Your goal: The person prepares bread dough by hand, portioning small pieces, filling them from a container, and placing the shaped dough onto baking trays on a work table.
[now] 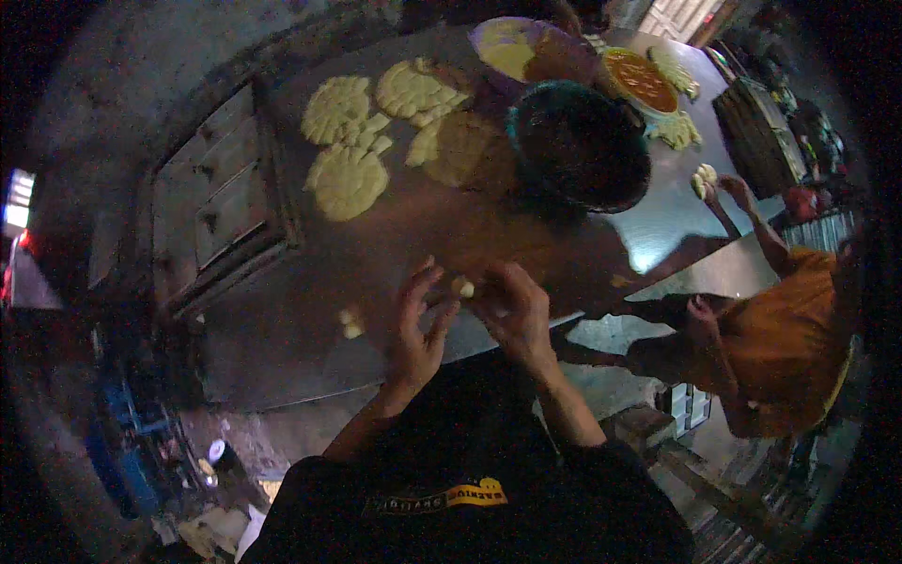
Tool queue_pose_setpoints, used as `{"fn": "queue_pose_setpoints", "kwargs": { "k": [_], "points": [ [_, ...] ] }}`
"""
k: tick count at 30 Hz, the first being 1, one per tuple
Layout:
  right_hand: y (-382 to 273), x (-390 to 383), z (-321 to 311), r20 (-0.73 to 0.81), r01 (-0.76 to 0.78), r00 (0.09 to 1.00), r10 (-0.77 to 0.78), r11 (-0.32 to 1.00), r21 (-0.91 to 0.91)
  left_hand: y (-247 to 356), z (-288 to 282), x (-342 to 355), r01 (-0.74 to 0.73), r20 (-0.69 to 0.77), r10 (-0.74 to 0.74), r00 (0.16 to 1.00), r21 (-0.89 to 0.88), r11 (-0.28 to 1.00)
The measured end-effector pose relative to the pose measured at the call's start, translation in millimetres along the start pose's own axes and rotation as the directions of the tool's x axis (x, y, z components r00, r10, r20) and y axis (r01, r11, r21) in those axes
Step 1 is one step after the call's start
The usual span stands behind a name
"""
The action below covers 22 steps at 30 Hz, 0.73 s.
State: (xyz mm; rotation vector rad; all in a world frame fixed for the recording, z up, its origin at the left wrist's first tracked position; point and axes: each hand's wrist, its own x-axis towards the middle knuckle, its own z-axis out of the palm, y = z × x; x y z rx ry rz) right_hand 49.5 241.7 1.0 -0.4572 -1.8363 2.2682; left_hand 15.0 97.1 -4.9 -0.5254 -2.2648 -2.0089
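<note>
Over the near part of the metal table, a small pale piece of dough is between my two hands. The fingertips of my right hand are closed on it. My left hand is beside it to the left, fingers apart and holding nothing. Two small dough lumps lie together on the table left of my left hand. Farther back, flattened dough cut into pieces spreads in several patches, one a left patch and another a far patch.
A dark basin with a green rim stands beyond my right hand. Behind it are a purple basin and a bowl of orange filling. A wooden tray stands left. At right, a person in orange holds dough.
</note>
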Motion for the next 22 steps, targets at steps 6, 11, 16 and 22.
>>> {"fn": "queue_pose_setpoints", "kwargs": {
  "k": [6, 11, 16, 22],
  "points": [
    [5, -25, -48, 0.425, -0.159, 0.901, 0.086, 0.978, 0.137, 4, 20, 16, -0.66, 0.443, 0.565, 0.697, 0.086, 0.746],
    [-46, -26, -61, 0.613, -0.394, 0.771, 0.173, 0.886, 0.246, 8, 50, 14, -0.458, 0.416, 0.494, 0.763, -0.19, 0.868],
    [-43, -7, -100, 0.772, -0.267, 0.619, 0.143, 0.963, 0.036, -5, 85, 4, -0.325, 0.351, 0.483, 0.802, -0.421, 0.847],
    [-121, 150, -166, 0.506, 0.215, 0.862, 0.029, 0.883, -0.417, 6, 102, 18, 0.081, 0.149, -0.026, 0.989, -0.371, 0.925]
  ]
}}
